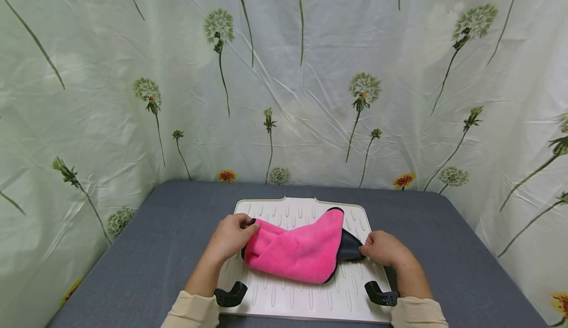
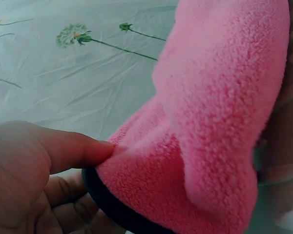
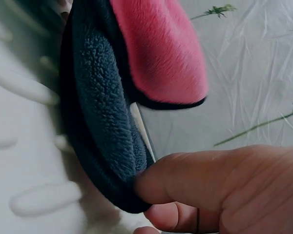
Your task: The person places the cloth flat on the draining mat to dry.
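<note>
A plush cloth point(image 1: 297, 251), pink on one face and dark blue-grey on the other with a black edging, is held folded over a white ridged board. At its left end my left hand point(image 1: 232, 234) pinches a pink corner between thumb and fingers; the left wrist view shows the thumb on the pink pile point(image 2: 141, 165) and fingers behind the black edge. My right hand point(image 1: 385, 248) pinches the dark corner at the right end. In the right wrist view the dark face point(image 3: 105, 97) hangs from the thumb and fingers, with a pink flap beside it.
Below the cloth lies the white ridged board point(image 1: 293, 303) with a raised rim, on a grey table point(image 1: 186, 209). Black curved devices point(image 1: 231, 294) sit at both wrists. A curtain point(image 1: 284, 96) printed with dandelions hangs behind the table.
</note>
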Demonstrator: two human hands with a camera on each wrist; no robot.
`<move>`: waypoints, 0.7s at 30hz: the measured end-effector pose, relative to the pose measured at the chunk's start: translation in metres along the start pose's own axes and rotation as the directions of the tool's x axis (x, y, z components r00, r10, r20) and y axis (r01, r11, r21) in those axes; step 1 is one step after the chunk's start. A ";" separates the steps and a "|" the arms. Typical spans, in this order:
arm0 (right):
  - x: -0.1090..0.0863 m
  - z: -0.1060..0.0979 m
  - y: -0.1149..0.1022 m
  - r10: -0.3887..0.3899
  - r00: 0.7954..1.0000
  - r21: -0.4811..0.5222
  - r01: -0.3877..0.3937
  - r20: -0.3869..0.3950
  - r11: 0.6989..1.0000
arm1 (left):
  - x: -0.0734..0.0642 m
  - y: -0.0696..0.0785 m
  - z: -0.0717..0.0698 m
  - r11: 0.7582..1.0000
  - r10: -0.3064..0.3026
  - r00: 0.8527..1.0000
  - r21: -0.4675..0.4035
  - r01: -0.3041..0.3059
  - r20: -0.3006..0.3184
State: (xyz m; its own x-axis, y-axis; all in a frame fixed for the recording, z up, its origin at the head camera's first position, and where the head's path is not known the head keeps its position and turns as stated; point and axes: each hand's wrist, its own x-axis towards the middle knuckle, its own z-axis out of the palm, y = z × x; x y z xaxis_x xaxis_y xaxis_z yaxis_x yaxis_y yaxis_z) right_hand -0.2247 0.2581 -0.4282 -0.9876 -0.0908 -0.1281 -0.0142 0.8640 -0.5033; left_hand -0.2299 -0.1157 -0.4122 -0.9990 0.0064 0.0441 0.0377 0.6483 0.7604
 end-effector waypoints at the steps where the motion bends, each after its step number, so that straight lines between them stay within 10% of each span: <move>1: 0.000 0.001 -0.001 0.001 1.000 -0.006 -0.001 -0.001 1.000 | 0.000 0.000 0.001 1.000 -0.006 1.000 0.003 0.006 0.007; 12: 0.010 0.010 -0.019 -0.051 0.991 0.003 0.052 -0.121 0.999 | 0.003 -0.012 0.002 0.996 -0.083 0.996 0.024 0.083 0.030; 21: 0.019 0.035 -0.045 -0.090 0.977 0.319 0.150 -0.194 0.936 | 0.006 -0.017 0.007 0.991 -0.134 0.990 0.008 0.134 0.038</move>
State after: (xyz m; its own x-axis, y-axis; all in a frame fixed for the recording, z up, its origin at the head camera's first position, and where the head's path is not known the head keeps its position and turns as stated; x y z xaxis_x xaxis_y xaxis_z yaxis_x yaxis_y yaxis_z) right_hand -0.2372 0.1999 -0.4376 -0.9938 -0.0708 0.0863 -0.1116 0.6373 -0.7625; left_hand -0.2371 -0.1216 -0.4290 -0.9952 -0.0516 -0.0835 -0.0969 0.6492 0.7544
